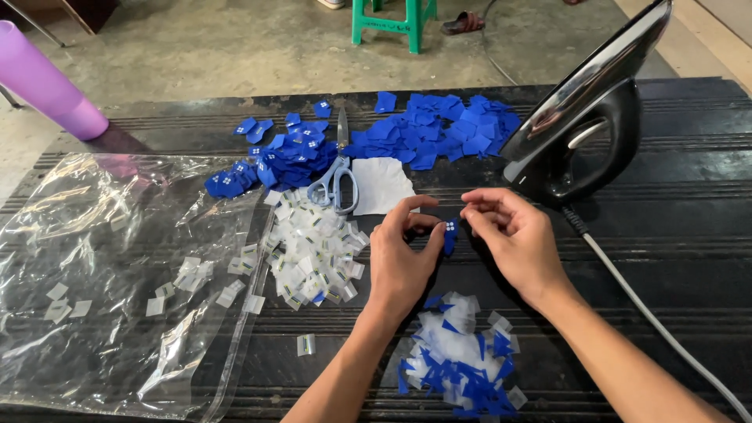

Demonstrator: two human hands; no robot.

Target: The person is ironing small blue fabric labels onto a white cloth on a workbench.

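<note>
This looks like a small home workshop for piecework, set up on a bare concrete floor (pixel 235 47). The dark, ridged desk (pixel 666 258) carries heaps of small cut pieces: blue tags (pixel 439 133) at the back, white tags (pixel 313 254) in the middle and a pile of scraps (pixel 462 360) near the front edge. Scissors (pixel 337 176) lie among them, an iron (pixel 583 117) stands on its heel at the right with its cord trailing off, and a clear plastic bag (pixel 102 258) holds a few finished pieces. A green plastic stool (pixel 392 19) and a sandal (pixel 464 23) on the floor give it a domestic, informal air.
</note>
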